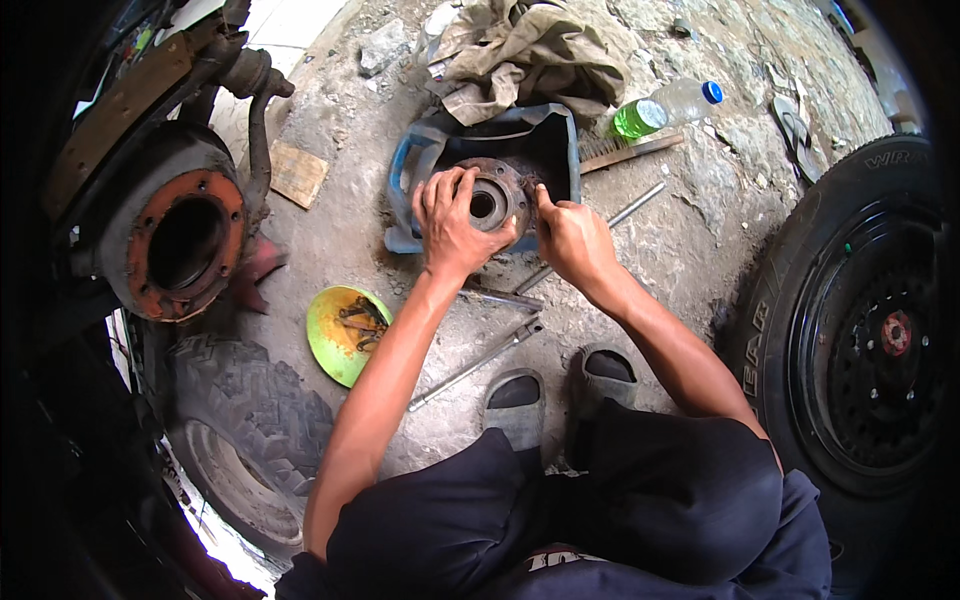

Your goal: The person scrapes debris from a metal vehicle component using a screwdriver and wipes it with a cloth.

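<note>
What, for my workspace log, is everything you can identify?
round metal part: 1, rusty grey, over container
container: 1, blue, centre
cloth: 1, brown, beyond container
bottle: 1, clear and green, upper right
brush: 1, brown, below bottle
metal bars: 3+, silver, centre
dish: 1, lime, left
small parts: several, dark, in dish
wood block: 1, tan, upper left
housing: 1, dark with orange ring, left
wheel: 1, black, right
knobby tyre: 1, grey, lower left
sandals: 2, grey, lower centre
legs: 2, dark-clothed, bottom
left hand: 1, bare, on part
right hand: 1, bare, at part's edge
</note>
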`<state>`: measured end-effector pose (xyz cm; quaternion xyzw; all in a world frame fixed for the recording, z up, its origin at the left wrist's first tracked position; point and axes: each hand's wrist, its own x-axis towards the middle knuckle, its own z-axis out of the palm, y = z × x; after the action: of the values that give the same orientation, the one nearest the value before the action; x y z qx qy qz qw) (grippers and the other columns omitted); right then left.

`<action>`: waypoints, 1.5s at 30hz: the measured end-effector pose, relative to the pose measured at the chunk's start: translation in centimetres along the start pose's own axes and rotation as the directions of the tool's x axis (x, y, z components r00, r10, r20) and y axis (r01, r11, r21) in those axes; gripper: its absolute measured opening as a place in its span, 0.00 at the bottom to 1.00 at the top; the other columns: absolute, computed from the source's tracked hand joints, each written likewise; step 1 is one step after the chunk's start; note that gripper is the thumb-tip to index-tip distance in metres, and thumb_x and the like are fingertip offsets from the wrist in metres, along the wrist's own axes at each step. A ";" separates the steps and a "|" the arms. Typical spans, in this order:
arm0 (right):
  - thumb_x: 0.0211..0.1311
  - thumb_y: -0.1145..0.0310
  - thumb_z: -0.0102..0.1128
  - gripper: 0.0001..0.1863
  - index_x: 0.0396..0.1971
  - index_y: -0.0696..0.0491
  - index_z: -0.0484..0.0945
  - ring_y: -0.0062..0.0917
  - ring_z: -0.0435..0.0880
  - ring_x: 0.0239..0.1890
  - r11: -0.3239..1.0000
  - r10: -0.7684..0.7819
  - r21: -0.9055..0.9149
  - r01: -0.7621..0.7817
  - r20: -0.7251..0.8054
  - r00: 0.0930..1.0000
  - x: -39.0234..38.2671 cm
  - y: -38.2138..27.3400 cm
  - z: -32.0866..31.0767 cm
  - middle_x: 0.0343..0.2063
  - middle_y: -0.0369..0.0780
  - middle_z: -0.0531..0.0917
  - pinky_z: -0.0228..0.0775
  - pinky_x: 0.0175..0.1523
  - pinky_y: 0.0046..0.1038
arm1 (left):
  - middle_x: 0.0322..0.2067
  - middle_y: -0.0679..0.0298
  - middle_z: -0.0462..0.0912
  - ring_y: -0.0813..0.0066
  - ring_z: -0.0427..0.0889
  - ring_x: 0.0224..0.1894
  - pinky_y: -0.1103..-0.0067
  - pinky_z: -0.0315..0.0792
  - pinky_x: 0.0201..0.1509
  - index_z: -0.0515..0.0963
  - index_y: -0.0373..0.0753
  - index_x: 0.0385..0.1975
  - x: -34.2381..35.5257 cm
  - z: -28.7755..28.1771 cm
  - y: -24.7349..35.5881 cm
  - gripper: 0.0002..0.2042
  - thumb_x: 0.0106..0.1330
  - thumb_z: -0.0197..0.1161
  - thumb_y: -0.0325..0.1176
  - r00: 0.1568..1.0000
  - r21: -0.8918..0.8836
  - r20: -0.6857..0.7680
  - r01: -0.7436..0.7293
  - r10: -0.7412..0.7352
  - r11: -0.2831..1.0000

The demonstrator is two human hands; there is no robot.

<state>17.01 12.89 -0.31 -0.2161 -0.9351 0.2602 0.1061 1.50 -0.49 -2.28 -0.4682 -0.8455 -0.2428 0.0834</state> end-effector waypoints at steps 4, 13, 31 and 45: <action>0.63 0.71 0.57 0.26 0.62 0.60 0.76 0.50 0.86 0.26 1.000 -0.015 -0.006 0.015 0.065 0.998 -1.7 -1.4 0.3 0.26 0.52 0.84 0.78 0.32 0.50 | 0.59 0.53 0.75 0.52 0.69 0.66 0.55 0.54 0.74 0.77 0.36 0.60 -0.1 0.0 -0.7 0.40 0.48 0.75 0.55 1.000 -0.015 -0.010 0.007 -0.007 1.000; 0.62 0.71 0.57 0.25 0.60 0.60 0.78 0.50 0.87 0.28 1.000 0.013 -0.006 -0.013 0.048 0.999 -0.1 -0.9 0.1 0.27 0.52 0.84 0.79 0.34 0.49 | 0.59 0.53 0.75 0.52 0.68 0.66 0.55 0.54 0.74 0.77 0.37 0.60 0.1 0.0 -0.4 0.40 0.48 0.76 0.55 1.000 -0.012 0.004 0.004 -0.004 1.000; 0.63 0.71 0.57 0.25 0.61 0.61 0.76 0.49 0.86 0.26 0.999 -0.033 0.019 0.033 0.008 0.999 0.2 0.1 0.0 0.26 0.51 0.84 0.79 0.31 0.48 | 0.60 0.53 0.75 0.52 0.68 0.67 0.54 0.54 0.74 0.77 0.38 0.61 -0.1 0.1 -0.2 0.40 0.48 0.76 0.54 1.000 -0.017 0.003 0.009 -0.009 1.000; 0.63 0.70 0.59 0.24 0.60 0.58 0.78 0.49 0.86 0.27 0.998 -0.023 0.054 0.021 0.044 0.999 -1.8 -0.7 0.5 0.26 0.50 0.84 0.79 0.33 0.49 | 0.59 0.53 0.75 0.52 0.68 0.67 0.55 0.54 0.74 0.77 0.37 0.61 -0.1 -0.1 -0.5 0.40 0.47 0.76 0.52 1.000 -0.019 0.008 0.022 -0.022 1.000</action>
<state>18.24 11.28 -0.49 -0.1968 -0.9323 0.2887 0.0937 1.12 -0.85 -2.43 -0.4605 -0.8486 -0.2500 0.0728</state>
